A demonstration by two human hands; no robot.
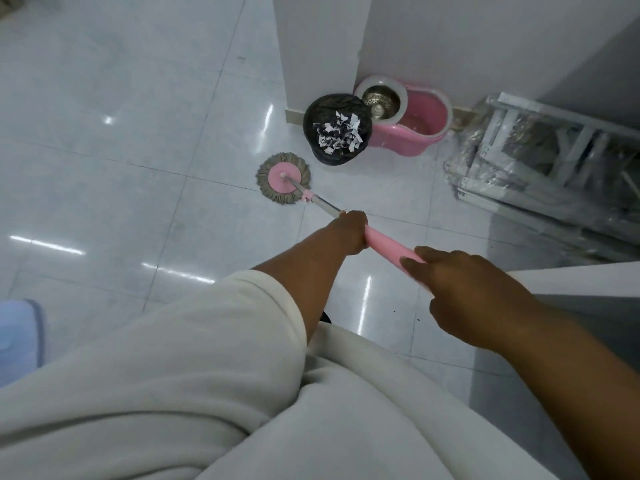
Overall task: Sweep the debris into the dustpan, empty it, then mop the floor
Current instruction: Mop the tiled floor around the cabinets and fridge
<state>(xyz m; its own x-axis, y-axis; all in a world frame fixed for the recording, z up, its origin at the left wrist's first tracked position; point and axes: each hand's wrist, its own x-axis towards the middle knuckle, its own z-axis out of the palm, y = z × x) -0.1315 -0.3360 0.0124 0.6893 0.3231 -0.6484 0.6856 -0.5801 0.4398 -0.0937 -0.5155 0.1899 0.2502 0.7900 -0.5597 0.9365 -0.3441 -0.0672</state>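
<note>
A spin mop with a round grey-fringed pink head lies flat on the pale tiled floor. Its metal shaft runs back to a pink grip. My left hand grips the front of the pink grip, fingers wrapped round it. My right hand holds the rear end of the grip, with the forefinger stretched along it. Just beyond the mop head stands a bin lined with a black bag, holding torn paper scraps. No dustpan is in view.
A pink mop bucket with a steel spinner basket stands against the white wall corner behind the bin. A plastic-wrapped white frame leans at the right. A white ledge is near my right arm. A blue object sits at the left edge.
</note>
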